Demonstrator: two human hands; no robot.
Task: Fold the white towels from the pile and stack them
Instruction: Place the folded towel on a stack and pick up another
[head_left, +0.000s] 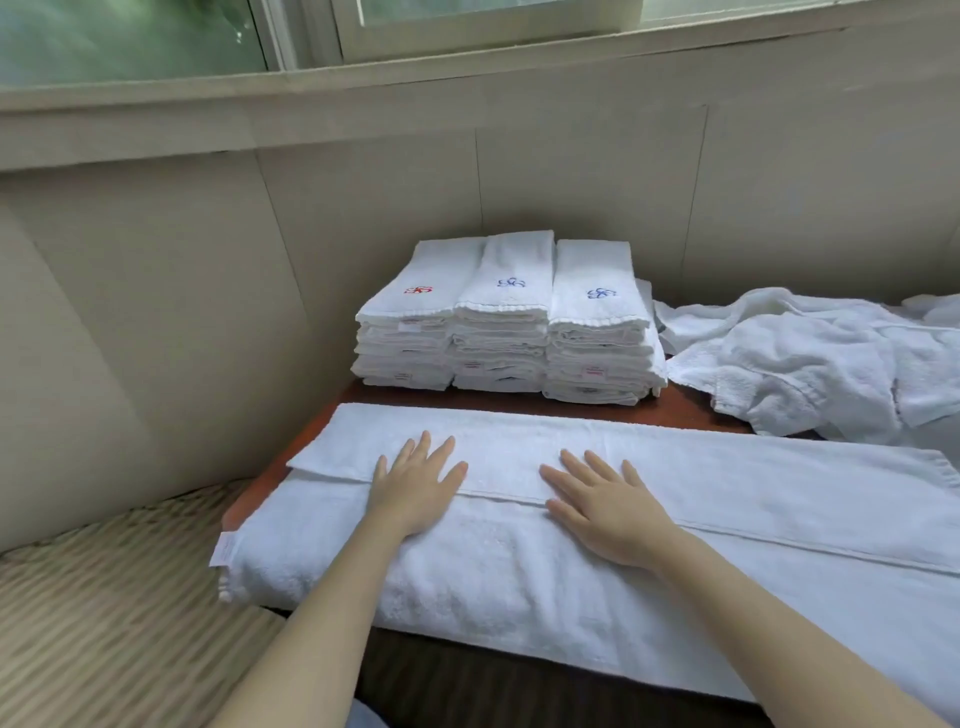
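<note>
On the worktop (680, 410), my left hand (415, 486) and right hand (605, 512) lie flat, fingers spread, on the half-folded towel (779, 525), whose overhanging front could drag it off if I smooth unevenly.

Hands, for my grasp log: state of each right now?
Left hand: open, flat on the long towel.
Right hand: open, flat on the same towel.

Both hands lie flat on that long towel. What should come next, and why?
Probably fold one end across to halve its length: the towel, under the flat left hand and right hand, is already folded lengthwise but far longer than the folded stacks behind.
</note>
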